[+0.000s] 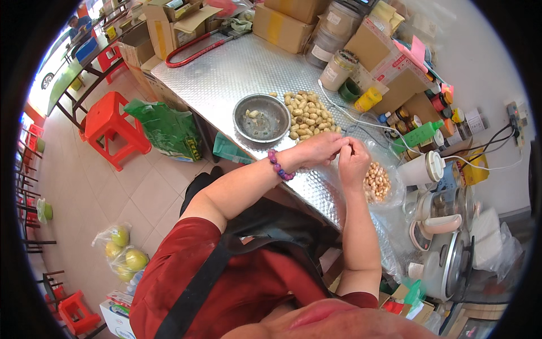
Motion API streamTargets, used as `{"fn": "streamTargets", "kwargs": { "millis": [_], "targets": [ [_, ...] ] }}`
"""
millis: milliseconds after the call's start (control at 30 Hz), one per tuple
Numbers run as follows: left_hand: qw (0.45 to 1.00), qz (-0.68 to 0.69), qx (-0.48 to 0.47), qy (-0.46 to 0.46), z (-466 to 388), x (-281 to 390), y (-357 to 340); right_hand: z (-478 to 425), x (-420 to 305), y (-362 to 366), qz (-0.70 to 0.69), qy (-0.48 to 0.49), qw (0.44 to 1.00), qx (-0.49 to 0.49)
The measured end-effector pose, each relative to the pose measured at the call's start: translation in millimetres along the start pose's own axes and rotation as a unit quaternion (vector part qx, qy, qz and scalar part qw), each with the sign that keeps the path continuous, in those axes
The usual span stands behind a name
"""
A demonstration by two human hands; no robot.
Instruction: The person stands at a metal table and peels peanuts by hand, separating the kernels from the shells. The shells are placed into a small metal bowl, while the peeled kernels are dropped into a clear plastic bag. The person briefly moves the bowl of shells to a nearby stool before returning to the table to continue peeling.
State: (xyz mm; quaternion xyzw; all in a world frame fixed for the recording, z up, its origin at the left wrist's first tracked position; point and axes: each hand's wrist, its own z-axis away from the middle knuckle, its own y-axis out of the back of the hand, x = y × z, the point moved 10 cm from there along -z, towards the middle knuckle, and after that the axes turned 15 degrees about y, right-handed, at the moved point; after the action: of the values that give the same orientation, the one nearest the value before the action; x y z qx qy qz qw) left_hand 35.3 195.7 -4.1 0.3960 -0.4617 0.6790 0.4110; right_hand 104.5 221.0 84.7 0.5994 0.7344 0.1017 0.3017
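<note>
My left hand [324,148], with a purple and blue bead bracelet [280,166] on its wrist, meets my right hand [355,163] at the fingertips. Both have curled fingers and pinched thumbs; anything between them is hidden. Just beyond my left hand is a pile of unshelled peanuts [311,114] on the metal-covered table [220,68]. To its left stands a round metal bowl [271,132] with a few shell pieces [253,113] inside. Beside my right wrist, shelled peanut kernels [377,182] lie in a clear plastic bag [396,193], partly covered by my forearm.
A white lidded cup [421,167], a green bottle [419,136], jars and cables crowd the wall side. A glass kettle [446,207] stands at right. Cardboard boxes [283,27] and a red-handled tool [197,53] lie at the far end. Red stools [112,123] stand left.
</note>
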Motion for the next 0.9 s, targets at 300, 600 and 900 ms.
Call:
{"fn": "streamTargets", "kwargs": {
  "millis": [300, 600, 900],
  "targets": [
    [0.989, 0.137, -0.046, 0.022, 7.2, 8.2, -3.4, -7.3, 0.2, -3.6, -0.083, 0.001, 0.997, 0.007],
    [0.978, 0.167, -0.123, 0.032, 6.9, 5.6, -10.2, -5.5, 2.3, -5.3, -0.133, -0.028, 0.991, -0.018],
    [0.989, 0.124, -0.084, -0.008, 10.6, 10.9, -13.0, 11.6, 18.3, -7.0, -0.143, -0.186, 0.971, 0.056]
  ]
}}
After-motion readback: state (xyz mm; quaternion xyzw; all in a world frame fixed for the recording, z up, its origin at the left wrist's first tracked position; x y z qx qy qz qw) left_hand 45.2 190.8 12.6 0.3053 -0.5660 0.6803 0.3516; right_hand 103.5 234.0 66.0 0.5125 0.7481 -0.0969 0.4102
